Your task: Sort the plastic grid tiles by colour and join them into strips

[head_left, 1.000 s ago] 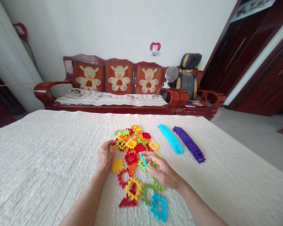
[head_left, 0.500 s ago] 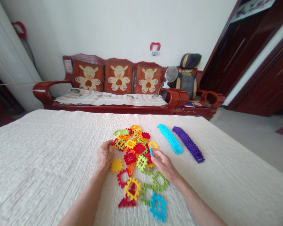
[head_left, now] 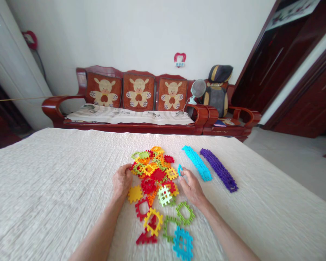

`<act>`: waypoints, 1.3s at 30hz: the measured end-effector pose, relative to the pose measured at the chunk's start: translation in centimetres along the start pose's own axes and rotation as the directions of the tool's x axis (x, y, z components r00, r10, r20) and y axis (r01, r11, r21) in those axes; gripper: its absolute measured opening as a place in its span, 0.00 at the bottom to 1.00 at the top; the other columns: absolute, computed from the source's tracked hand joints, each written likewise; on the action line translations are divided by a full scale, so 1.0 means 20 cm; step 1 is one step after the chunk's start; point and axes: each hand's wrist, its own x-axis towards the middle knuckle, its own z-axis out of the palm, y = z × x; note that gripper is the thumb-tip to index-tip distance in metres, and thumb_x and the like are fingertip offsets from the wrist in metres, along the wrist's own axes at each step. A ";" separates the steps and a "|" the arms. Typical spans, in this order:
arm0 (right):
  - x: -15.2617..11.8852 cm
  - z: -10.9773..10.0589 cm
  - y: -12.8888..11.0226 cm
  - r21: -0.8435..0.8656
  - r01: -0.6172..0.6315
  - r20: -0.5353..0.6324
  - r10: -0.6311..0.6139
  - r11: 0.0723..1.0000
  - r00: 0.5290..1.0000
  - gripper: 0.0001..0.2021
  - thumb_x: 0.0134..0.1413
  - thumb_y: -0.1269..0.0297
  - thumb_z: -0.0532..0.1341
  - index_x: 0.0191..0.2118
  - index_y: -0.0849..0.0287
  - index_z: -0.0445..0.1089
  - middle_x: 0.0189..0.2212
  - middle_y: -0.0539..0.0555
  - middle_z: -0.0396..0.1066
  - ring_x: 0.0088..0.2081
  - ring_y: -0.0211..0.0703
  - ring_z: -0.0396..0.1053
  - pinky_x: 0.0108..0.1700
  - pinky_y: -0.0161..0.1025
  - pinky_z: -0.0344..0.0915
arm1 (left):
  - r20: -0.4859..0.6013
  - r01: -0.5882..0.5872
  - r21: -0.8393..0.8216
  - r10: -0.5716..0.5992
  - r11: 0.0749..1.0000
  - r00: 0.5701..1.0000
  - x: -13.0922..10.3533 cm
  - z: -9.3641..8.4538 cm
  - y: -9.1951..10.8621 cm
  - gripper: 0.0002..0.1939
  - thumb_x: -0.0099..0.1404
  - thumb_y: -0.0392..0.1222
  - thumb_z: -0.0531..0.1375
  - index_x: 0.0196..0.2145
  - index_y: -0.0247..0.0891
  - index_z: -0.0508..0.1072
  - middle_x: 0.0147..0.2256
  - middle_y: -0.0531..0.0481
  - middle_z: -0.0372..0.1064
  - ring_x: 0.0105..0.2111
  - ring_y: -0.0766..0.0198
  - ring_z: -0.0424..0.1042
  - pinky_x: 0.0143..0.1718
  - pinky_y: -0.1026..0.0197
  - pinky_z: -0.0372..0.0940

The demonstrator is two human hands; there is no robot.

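A heap of toothed plastic building tiles (head_left: 159, 175) in red, yellow, orange and green lies on the white cloth. My right hand (head_left: 191, 186) pinches a small light blue building tile (head_left: 180, 169) at the heap's right side, a little off the cloth. At the heap's left edge my left hand (head_left: 122, 180) is curled, its fingertips against the red and green pieces; what it grips, if anything, is hidden. Nearest me lie a blue window tile (head_left: 183, 243), a yellow frame tile (head_left: 153, 222) and a green arch tile (head_left: 185, 213).
Right of the heap lie a light blue row of tiles (head_left: 197, 163) and a purple row of tiles (head_left: 218, 169), each packed together. The quilted white cloth (head_left: 57, 181) covers the table. Beyond its far edge stands a wooden sofa (head_left: 136, 125) with bear cushions.
My right hand has moved slightly right and lifted the light blue tile away from the heap, turning it. Some tiles near the heap's right side have shifted. My left hand stays nearly in place.
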 end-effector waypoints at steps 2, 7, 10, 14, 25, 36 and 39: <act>-0.01 -0.02 0.01 -0.081 0.032 -0.059 -0.037 0.996 0.998 0.06 0.53 0.63 0.54 0.35 0.57 0.65 0.39 0.56 0.70 0.45 0.46 0.67 0.48 0.45 0.63 | 0.007 0.007 0.003 -0.007 1.000 1.000 0.00 0.00 0.00 0.17 0.58 0.36 0.50 0.39 0.38 0.76 0.38 0.47 0.75 0.39 0.60 0.73 0.45 0.58 0.65; -0.04 -0.05 0.05 -0.205 -0.026 -0.132 -0.001 0.978 0.991 0.11 0.49 0.63 0.57 0.39 0.59 0.64 0.39 0.58 0.70 0.44 0.49 0.67 0.47 0.49 0.64 | 0.018 0.005 0.010 -0.005 1.000 1.000 0.01 0.01 -0.02 0.17 0.59 0.36 0.49 0.40 0.38 0.75 0.40 0.46 0.75 0.40 0.59 0.72 0.45 0.57 0.65; -0.04 -0.08 0.07 -0.243 -0.046 -0.140 0.012 0.969 0.990 0.17 0.49 0.65 0.56 0.46 0.60 0.62 0.42 0.60 0.69 0.45 0.49 0.67 0.47 0.50 0.64 | 0.021 0.005 0.018 -0.006 1.000 1.000 0.01 0.00 -0.02 0.17 0.59 0.36 0.49 0.40 0.38 0.75 0.39 0.46 0.75 0.39 0.59 0.73 0.45 0.57 0.65; -0.03 -0.15 0.12 -0.304 -0.022 -0.173 -0.033 0.952 0.984 0.22 0.47 0.71 0.54 0.52 0.61 0.58 0.48 0.62 0.65 0.50 0.51 0.63 0.51 0.52 0.62 | 0.023 0.014 0.028 -0.015 1.000 1.000 0.01 0.00 -0.02 0.17 0.59 0.36 0.50 0.40 0.38 0.76 0.39 0.46 0.75 0.39 0.58 0.73 0.45 0.56 0.65; -0.13 -0.24 0.07 -0.156 0.146 0.190 -0.115 0.977 0.975 0.30 0.39 0.76 0.52 0.54 0.59 0.58 0.51 0.58 0.64 0.53 0.48 0.61 0.55 0.48 0.58 | 0.030 0.005 0.050 -0.007 0.999 1.000 0.02 0.01 -0.04 0.17 0.59 0.36 0.51 0.40 0.38 0.76 0.38 0.47 0.75 0.37 0.59 0.73 0.43 0.58 0.66; -0.14 -0.15 -0.05 -0.429 -0.120 0.041 0.152 0.895 0.987 0.23 0.46 0.60 0.59 0.49 0.64 0.63 0.38 0.61 0.65 0.44 0.53 0.63 0.47 0.49 0.63 | 0.055 0.022 0.069 -0.026 0.997 0.998 0.02 0.00 -0.03 0.17 0.58 0.36 0.50 0.40 0.38 0.76 0.39 0.47 0.75 0.39 0.58 0.73 0.45 0.56 0.65; -0.13 -0.13 -0.04 -0.415 -0.127 0.044 0.159 0.901 0.986 0.22 0.44 0.63 0.59 0.48 0.64 0.64 0.38 0.60 0.64 0.44 0.52 0.63 0.48 0.47 0.62 | 0.058 0.024 0.077 -0.028 0.997 0.998 0.03 -0.01 -0.03 0.17 0.58 0.37 0.50 0.40 0.39 0.76 0.38 0.47 0.75 0.38 0.58 0.72 0.45 0.56 0.65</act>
